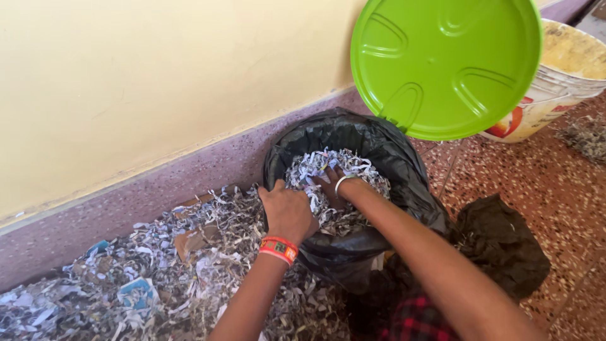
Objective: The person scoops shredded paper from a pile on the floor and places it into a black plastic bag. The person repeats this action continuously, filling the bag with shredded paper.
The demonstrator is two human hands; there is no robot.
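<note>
Head view looks down on a bin [404, 183] lined with a black bag, standing against the wall [158, 76], and everything else sits in relation to that bin. Its green lid [445, 66] stands flipped open above and behind the rim. Inside, shredded paper [353, 167] fills the bin nearly to the top. The right hand [329, 186], with a metal bangle at the wrist, lies open and palm down in the bin, fingers spread and half buried in the shreds, pressing rather than gripping. The left hand [287, 211], with an orange wristband, rests at the bin's near-left rim, fingers curled over the bag's edge; it seems to grip the rim, though the fingertips are hidden. Left of the bin a loose heap of shreds [145, 278] spreads over the floor along the wall, with bits of cardboard mixed in. Right of the bin a dark crumpled bag [502, 243] lies on the tiled floor [555, 189], and behind it, past the lid, stands a white bucket [562, 82]. Judging from this, the step in hand is packing the shreds down into the bin while the rim is steadied. The next move would call for a firm, even push without tearing the liner, then a scoop from the heap at the left.
</note>
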